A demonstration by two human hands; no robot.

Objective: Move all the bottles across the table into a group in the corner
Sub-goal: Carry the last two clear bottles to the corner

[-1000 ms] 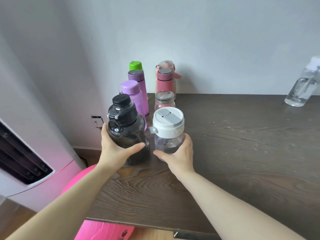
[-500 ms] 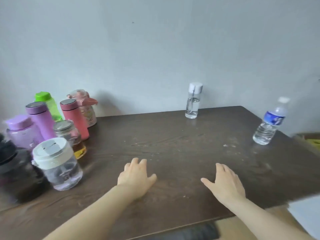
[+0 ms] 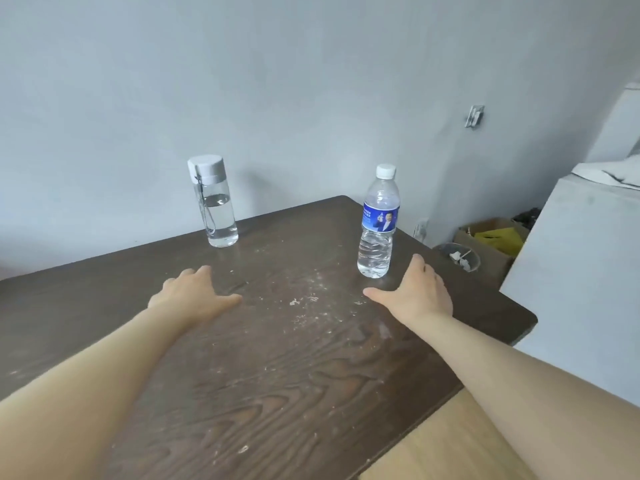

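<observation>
Still to move: two bottles — a clear tumbler (image 3: 215, 202) by the wall and a blue-labelled water bottle (image 3: 378, 223) near the table's (image 3: 277, 375) right edge, both upright.
Left hand (image 3: 194, 296): spread, empty, short of the tumbler.
Right hand (image 3: 417, 294): spread, empty, just beside the water bottle.
Corner group: out of view — progress there cannot be judged.
Step in hand: likely reaching for both.

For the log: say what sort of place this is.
Probably a plain room in a home or small office: a worn wooden table against a bare grey wall, with an open cardboard box of odds and ends on the floor beside it.
</observation>
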